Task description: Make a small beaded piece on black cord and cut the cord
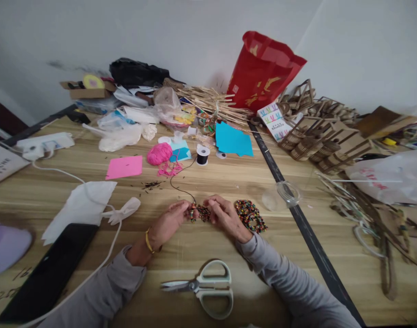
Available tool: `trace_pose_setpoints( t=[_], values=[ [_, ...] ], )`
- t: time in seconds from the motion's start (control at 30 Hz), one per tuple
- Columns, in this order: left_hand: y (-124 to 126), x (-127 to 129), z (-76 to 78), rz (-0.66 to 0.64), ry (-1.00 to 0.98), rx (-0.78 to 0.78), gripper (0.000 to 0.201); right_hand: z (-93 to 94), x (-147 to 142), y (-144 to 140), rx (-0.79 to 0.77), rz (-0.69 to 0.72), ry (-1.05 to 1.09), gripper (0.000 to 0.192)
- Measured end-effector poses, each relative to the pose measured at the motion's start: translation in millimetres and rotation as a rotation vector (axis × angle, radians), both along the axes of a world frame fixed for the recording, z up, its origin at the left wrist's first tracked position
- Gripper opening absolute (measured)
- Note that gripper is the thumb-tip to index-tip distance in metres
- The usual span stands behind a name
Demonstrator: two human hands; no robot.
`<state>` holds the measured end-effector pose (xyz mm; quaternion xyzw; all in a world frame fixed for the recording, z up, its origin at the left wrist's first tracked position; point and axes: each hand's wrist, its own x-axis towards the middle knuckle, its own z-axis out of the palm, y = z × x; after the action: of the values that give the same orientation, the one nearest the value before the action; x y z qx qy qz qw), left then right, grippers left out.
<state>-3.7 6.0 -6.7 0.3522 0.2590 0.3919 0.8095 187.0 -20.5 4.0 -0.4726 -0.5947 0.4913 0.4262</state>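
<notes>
Between my two hands is a strand of small dark and multicoloured beads point(203, 213). My left hand point(170, 221), with a yellow bracelet at the wrist, pinches the strand's left end. The fingers of my right hand point(225, 215) are closed on its right side, partly covering it. A thin black cord point(176, 187) runs from a spool of black cord point(202, 156) down to the beads at my left fingertips. Just right of my right hand lies a coiled pile of multicoloured beads point(250, 216). Scissors with pale green handles point(201, 286) lie nearer to me, blades pointing left.
Pink yarn point(160, 154), a pink card point(124, 167) and blue sheets point(233, 139) lie beyond my hands. A black phone-like slab point(49, 273) and white cable point(108, 255) are at left. Small woven baskets point(307, 143) and a red bag point(263, 68) stand at back right.
</notes>
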Motion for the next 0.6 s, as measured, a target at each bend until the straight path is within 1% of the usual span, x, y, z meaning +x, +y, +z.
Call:
trace_pose_setpoints(
  t=[0.07,0.13,0.23,0.33,0.4,0.47,0.6],
  values=[
    [1.3,0.0,0.4,-0.005,-0.070,-0.039,0.025,-2.0,2.2,2.5,-0.008,-0.069,0.049,0.035],
    [2.0,-0.3,0.0,-0.014,-0.082,-0.053,0.030,-2.3,2.7,2.5,-0.015,-0.084,0.087,0.035],
    [1.7,-0.1,-1.9,-0.011,-0.065,-0.049,0.032,2.1,0.5,-2.1,-0.007,-0.027,0.079,0.033],
    [-0.3,0.9,-3.3,-0.019,-0.013,-0.008,0.033,8.3,-2.7,-7.5,0.075,0.004,-0.037,0.029],
    [-2.0,1.3,-2.8,-0.019,0.052,0.042,0.034,11.2,-3.8,-9.2,0.162,0.011,-0.109,0.024],
    [-3.8,1.2,-1.1,0.005,0.174,0.122,0.032,13.0,-3.4,-9.2,0.233,0.033,-0.165,0.019],
    [-6.5,0.7,4.0,0.029,0.484,0.393,0.023,16.1,-1.3,-7.6,0.352,0.051,-0.254,0.017]
  ],
)
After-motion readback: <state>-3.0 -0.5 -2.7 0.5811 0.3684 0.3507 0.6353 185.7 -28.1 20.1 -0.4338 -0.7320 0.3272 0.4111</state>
